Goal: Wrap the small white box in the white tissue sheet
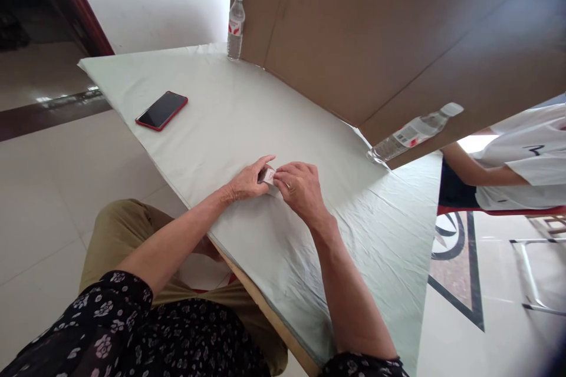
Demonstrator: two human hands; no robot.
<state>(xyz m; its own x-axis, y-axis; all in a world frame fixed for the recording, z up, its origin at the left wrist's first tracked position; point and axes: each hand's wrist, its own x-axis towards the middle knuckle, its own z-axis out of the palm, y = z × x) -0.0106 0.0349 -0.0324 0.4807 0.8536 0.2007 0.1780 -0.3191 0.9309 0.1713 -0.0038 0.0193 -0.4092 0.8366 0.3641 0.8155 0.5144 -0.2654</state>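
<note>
A small white box with red print (269,176) is between my two hands, low over the pale tablecloth (212,129). My left hand (251,179) grips its left side, thumb and fingers around it. The fingers of my right hand (298,185) are bent and pinched together at the box's right side. Its lower part is partly hidden by my hands. Up and to the left, a dark-screened phone in a red case (162,111) lies flat on the cloth.
A large brown cardboard panel (327,29) stands across the table's far side. One water bottle (236,26) stands at its left end; another bottle (413,134) is by its right part. At the right sits a person in a white shirt (530,159).
</note>
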